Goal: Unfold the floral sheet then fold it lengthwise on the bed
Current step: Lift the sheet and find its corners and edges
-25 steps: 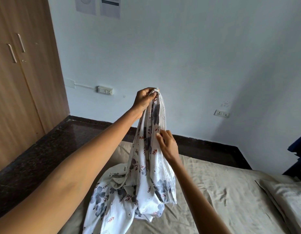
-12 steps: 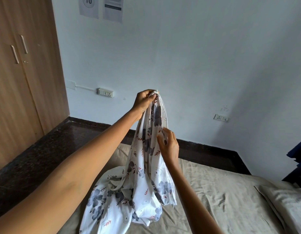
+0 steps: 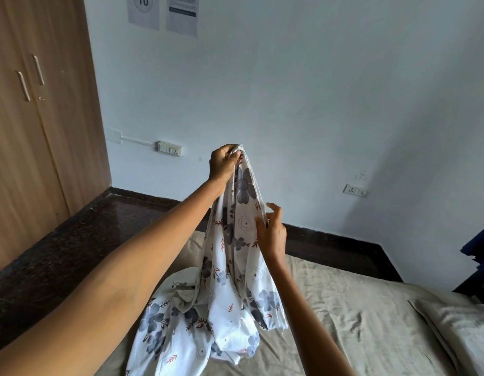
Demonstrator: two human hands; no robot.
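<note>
The white floral sheet (image 3: 230, 280), printed with grey flowers and red leaves, hangs bunched from my raised left hand (image 3: 224, 164), which is shut on its top corner. The sheet's lower part lies crumpled on the beige bed (image 3: 357, 308). My right hand (image 3: 272, 232) is lower, at the hanging sheet's right edge, thumb and fingers touching the fabric with the other fingers spread; a firm grip cannot be told.
A pillow (image 3: 463, 329) lies at the bed's right. A wooden wardrobe (image 3: 32, 131) stands on the left beside dark floor (image 3: 72, 240). The white wall ahead carries sockets (image 3: 170, 149) and two paper notices (image 3: 165, 12). A dark blue object (image 3: 479, 245) sits at the right edge.
My right hand slid up the sheet's right edge and its fingers loosened and spread. My left hand kept its grip on the top corner, almost still.
</note>
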